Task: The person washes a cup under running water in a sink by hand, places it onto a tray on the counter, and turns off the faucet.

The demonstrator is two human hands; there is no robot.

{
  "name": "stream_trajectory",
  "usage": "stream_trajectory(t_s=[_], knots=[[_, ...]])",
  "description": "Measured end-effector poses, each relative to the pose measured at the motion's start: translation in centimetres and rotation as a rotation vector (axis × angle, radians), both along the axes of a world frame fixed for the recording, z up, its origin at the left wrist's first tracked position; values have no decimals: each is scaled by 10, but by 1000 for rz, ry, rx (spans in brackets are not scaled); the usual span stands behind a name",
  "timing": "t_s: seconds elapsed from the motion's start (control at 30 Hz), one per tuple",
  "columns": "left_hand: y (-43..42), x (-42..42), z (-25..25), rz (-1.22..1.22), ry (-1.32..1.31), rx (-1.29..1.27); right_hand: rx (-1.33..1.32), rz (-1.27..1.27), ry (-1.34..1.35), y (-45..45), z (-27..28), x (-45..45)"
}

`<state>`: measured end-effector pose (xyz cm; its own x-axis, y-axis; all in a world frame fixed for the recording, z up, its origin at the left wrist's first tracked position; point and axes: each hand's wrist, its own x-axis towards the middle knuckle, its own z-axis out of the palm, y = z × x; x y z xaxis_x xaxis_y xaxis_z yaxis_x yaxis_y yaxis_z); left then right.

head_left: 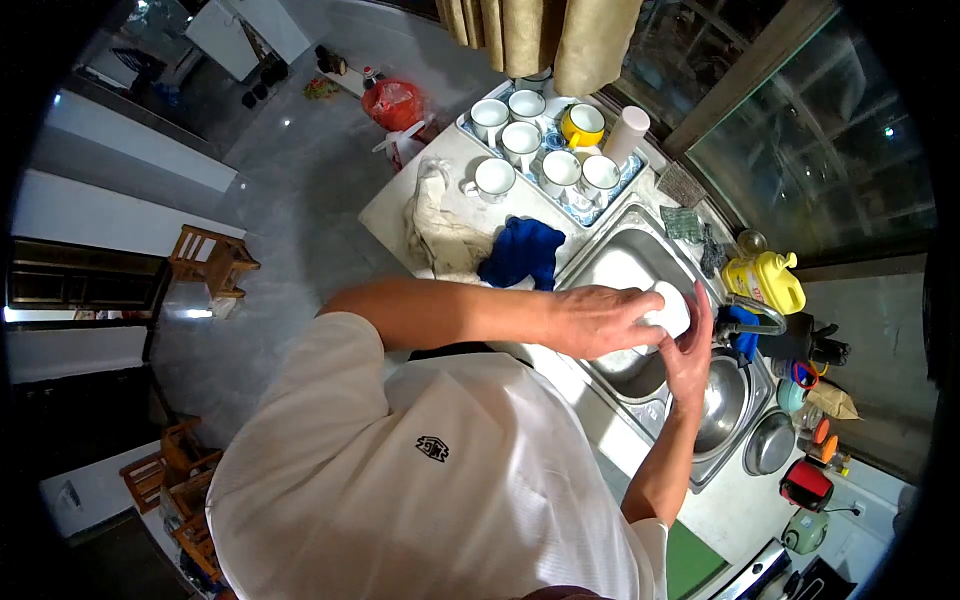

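Note:
A white cup is held over the double metal sink. My left hand reaches across from the left, its fingers closed on the cup's near side. From below, my right hand grips the same cup, with thumb and fingers spread around it. The cup's opening is hidden, so I cannot tell which way it faces. Beside the sink, near my left forearm, a blue cloth lies crumpled next to a cream cloth. A single white mug stands on the counter beyond them.
A patterned tray bears several white mugs, a yellow mug and a pale pink bottle. A curved faucet rises behind the sink beside a yellow jug. A metal bowl sits right of the sink.

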<state>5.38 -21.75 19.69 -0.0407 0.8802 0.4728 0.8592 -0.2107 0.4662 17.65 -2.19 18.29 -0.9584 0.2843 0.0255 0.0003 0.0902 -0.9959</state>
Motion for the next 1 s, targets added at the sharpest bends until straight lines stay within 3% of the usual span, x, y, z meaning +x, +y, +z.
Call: stream_trajectory(t_s=[0.07,0.13,0.2,0.33,0.5,0.57,0.67,0.73,0.87,0.93,1.0], knots=[[-2,2,-8,161,-261,-29,128,-98,-15,-10,-3,1],[-1,0,-17,266,-336,-6,150,-136,-41,-22,2,-1],[-2,-7,-13,319,-715,-278,357,-149,-70,-26,0,-1],[-8,-12,-19,401,-735,-218,421,-159,-82,-35,-11,-5],[-14,-17,-26,408,-769,-341,389,-208,-56,-46,-17,-12],[-19,-18,-20,393,-1036,-429,400,-128,-111,-47,-18,-13],[-31,-20,-24,408,-935,-367,195,-44,-72,-51,-17,-16],[-47,-25,-22,429,-928,-372,308,0,-36,-49,-24,-16],[-97,-50,-38,504,-912,-260,226,-125,-214,-44,-40,-16],[-138,-73,-18,517,-1196,-217,155,-198,-236,-32,-73,-9],[-168,-102,-1,759,-1057,-241,114,-251,-249,-33,-81,-7]])
